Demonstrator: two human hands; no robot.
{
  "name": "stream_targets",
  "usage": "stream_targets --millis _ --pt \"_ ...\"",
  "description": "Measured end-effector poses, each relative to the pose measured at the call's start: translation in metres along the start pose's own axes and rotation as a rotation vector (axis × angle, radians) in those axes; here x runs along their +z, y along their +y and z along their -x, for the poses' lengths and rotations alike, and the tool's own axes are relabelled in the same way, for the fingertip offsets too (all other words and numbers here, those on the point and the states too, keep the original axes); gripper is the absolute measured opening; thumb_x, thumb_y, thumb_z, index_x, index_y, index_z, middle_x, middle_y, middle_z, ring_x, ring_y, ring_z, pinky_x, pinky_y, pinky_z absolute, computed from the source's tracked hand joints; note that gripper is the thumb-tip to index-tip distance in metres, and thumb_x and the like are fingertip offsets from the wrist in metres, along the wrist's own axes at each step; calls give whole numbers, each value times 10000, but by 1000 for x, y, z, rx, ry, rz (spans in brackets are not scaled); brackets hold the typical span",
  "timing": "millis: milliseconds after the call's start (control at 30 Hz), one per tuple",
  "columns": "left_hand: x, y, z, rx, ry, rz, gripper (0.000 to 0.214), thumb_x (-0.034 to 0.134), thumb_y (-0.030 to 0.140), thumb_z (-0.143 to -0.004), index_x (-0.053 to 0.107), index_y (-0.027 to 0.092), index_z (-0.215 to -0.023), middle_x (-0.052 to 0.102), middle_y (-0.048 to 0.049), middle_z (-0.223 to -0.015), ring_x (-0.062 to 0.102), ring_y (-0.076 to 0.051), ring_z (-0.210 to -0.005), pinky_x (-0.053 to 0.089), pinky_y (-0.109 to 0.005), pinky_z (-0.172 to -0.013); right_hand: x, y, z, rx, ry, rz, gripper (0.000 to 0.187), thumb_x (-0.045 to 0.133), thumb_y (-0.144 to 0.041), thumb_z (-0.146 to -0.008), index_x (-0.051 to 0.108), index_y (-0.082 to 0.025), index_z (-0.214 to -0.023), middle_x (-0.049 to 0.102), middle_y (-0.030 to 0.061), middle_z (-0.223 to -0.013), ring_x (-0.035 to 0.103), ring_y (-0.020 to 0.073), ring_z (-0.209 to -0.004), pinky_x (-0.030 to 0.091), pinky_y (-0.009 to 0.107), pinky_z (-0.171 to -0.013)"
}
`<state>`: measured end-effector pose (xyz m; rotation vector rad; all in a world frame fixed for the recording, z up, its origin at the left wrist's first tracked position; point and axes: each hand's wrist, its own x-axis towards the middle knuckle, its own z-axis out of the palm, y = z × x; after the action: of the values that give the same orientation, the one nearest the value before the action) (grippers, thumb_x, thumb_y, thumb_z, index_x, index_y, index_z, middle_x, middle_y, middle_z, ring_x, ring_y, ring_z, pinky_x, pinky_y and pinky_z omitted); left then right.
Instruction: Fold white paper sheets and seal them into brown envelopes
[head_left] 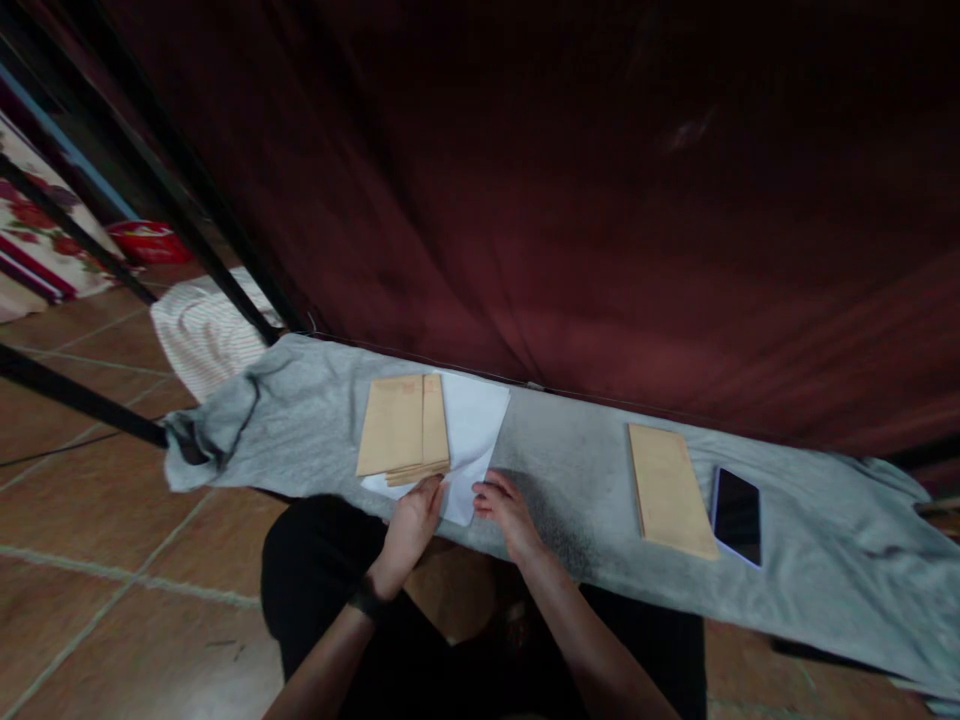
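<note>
A white sheet of paper (474,428) lies on a grey cloth-covered surface (570,470), partly under a stack of tan envelopes (403,428). My left hand (412,523) touches the near edge of the stack and the sheet, fingers curled on it. My right hand (504,507) pinches the sheet's near corner. A single tan envelope (667,488) lies apart to the right, with a dark phone (736,516) beside it.
A dark red curtain (600,200) hangs right behind the surface. Black metal bars (75,400) run at the left over a tiled floor (90,560). A striped cloth (202,335) and a red object (148,240) lie on the floor at the left.
</note>
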<state>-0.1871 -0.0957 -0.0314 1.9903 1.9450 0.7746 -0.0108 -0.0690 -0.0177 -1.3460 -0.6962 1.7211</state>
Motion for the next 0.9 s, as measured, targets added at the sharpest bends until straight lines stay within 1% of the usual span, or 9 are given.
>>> stream_targets --millis 67,167,300,433,500,600,700,767,900 --pt "-1 -1 -2 -78 51 39 311 409 339 -977 683 193 -959 750 -91 -883 729 -251 -817 561 -351 -767 0 -2 1 19 -41 -42 414 715 -375 -646 674 -191 -1015 744 60 -900 678 188 -727 563 311 -668" --pt "-1 -4 -3 -123 83 82 282 468 382 -939 658 202 -834 721 -67 -771 704 -240 -730 541 -342 -714 -1 -4 -1 17 -90 -68 348 692 -384 -669 682 -180 -950 748 78 -935 676 179 -745 558 295 -674" --pt "0 -10 -2 -139 108 116 285 516 440 -898 615 219 -748 696 -50 -734 677 -232 -707 517 -338 -689 1 -8 -12 -52 -18 -4 345 651 -388 -696 658 -206 -989 722 54 -920 649 177 -717 548 302 -646" --pt "0 -12 -2 -142 127 133 320 529 499 -876 578 229 -712 661 -29 -695 655 -224 -682 502 -333 -676 4 -17 -30 -178 82 121 330 629 -419 -735 644 -251 -1019 686 18 -882 609 171 -692 494 270 -575" --pt "-1 -11 -1 -148 127 130 325 522 508 -877 562 233 -708 652 -24 -690 651 -224 -676 497 -333 -667 7 -21 -40 -201 70 239 294 598 -469 -775 651 -241 -953 683 19 -841 583 160 -648 440 255 -526" --pt "-1 -9 0 -142 112 123 334 507 516 -892 548 238 -712 651 -23 -696 650 -225 -669 498 -337 -656 14 -26 -55 -166 30 404 307 525 -507 -831 641 -222 -837 685 18 -757 527 134 -546 363 243 -469" --pt "-4 -9 2 -82 74 122 343 501 518 -916 565 236 -730 673 -36 -744 665 -233 -719 517 -350 -686 21 -30 -67 -107 1 496 280 538 -449 -828 624 -212 -708 617 -12 -566 437 110 -431 295 233 -430" --pt "-8 -9 4 11 53 114 340 513 521 -927 613 231 -781 707 -58 -849 682 -251 -841 532 -383 -782 25 -34 -73 -76 -19 563 280 569 -385 -810 590 -212 -591 518 -35 -441 384 98 -391 267 227 -422" --pt "-14 -8 7 180 72 35 312 494 466 -967 683 236 -1060 711 -84 -1114 635 -272 -1094 489 -467 -976 27 -45 -78 -19 -37 683 369 558 -320 -824 506 -219 -472 375 -52 -354 341 93 -366 247 225 -410"
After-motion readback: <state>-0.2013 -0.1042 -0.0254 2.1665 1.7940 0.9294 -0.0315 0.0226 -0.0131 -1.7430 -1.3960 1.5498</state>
